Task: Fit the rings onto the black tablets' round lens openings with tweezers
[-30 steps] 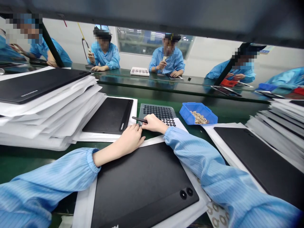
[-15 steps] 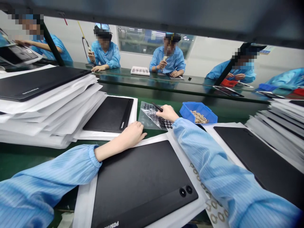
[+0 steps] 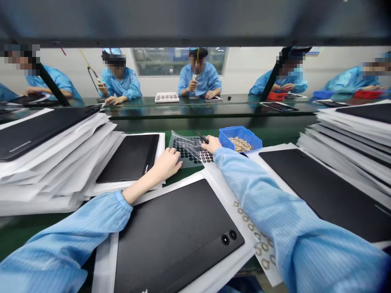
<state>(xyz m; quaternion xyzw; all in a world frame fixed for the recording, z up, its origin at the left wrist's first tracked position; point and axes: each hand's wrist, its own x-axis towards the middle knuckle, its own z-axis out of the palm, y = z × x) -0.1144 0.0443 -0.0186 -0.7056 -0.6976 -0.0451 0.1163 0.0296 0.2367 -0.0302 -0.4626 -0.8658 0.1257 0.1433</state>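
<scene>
In the head view, my right hand (image 3: 213,145) is closed around a slim black pen-like tool (image 3: 203,138), its tip pointing up and left. That hand is over a sheet of black ring stickers (image 3: 192,156), beside clear crinkled film (image 3: 187,142) lifted from it. My left hand (image 3: 168,163) has its fingers loosely spread, fingertips at the sheet's left edge; nothing shows in it. Below both hands a black tablet (image 3: 174,236) lies back up on white paper sheeting (image 3: 102,260), its two round camera lenses at the lower right.
A blue bin (image 3: 241,132) of small tan pieces stands beyond my right wrist. Stacked tablets with paper sheets (image 3: 61,162) rise at left, another stack (image 3: 351,150) at right. A sheet of tan rings (image 3: 265,262) lies under my right sleeve. Co-workers sit across the bench.
My left hand has moved from the tablet's upper edge to the ring sheet's left edge. The clear film stands higher. My right hand keeps the black tool. The camera view has shifted and levelled.
</scene>
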